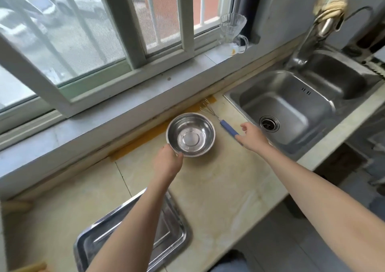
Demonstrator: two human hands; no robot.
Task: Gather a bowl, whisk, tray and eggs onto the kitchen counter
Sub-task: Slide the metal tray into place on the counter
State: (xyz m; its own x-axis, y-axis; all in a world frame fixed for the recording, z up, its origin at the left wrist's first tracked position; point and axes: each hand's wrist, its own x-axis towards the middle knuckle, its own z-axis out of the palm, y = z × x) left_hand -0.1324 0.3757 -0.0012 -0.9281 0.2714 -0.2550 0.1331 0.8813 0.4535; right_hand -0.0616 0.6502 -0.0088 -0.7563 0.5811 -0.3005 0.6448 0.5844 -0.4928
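A round steel bowl [190,135] sits on the beige counter [225,186] near the back wall. My left hand [167,162] grips its near-left rim. A whisk with a blue handle [228,128] lies just right of the bowl, its wires pointing toward the wall. My right hand [253,136] hovers over the handle's near end with fingers apart; whether it touches the handle I cannot tell. A rectangular steel tray [173,228] rests on the counter's front left, partly hidden under my left forearm. No eggs are in view.
A steel double sink [291,113] with a tap [308,40] lies to the right of the whisk. A glass jug [233,33] stands on the window sill behind. The counter's front edge drops to the floor at lower right.
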